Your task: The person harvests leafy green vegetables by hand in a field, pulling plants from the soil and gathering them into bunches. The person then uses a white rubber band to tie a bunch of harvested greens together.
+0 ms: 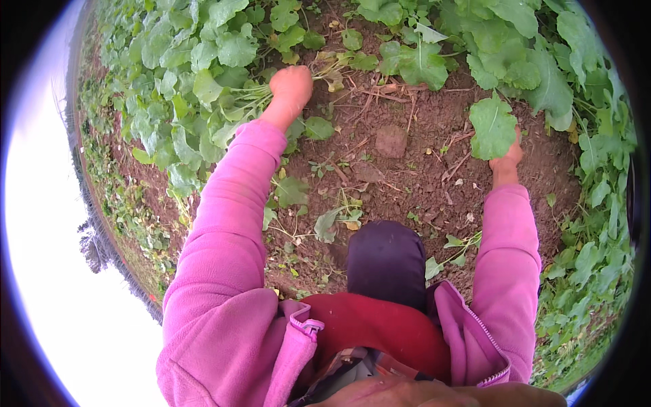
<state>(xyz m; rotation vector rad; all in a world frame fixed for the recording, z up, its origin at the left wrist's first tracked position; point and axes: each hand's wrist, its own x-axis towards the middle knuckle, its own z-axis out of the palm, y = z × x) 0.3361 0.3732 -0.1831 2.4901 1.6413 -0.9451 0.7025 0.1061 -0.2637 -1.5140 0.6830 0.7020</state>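
My left hand [292,86] is closed around the stems of a bunch of leafy green plants [249,96], whose leaves spread to the left; pale stalk ends and yellowed leaves stick out at its right. At the right, my right hand [512,152] is low over the soil, partly hidden behind a broad green leaf [491,127]. Its fingers are mostly covered, so whether it grips the leaf or its stem does not show. Both arms wear pink fleece sleeves.
Dense leafy crop rows stand at the left [173,61] and the right [595,168]. Between them lies brown soil [437,188] with dry stalks, a square-looking clod [391,141] and loose plants [329,224]. A dark-clad knee [386,259] juts forward below the middle.
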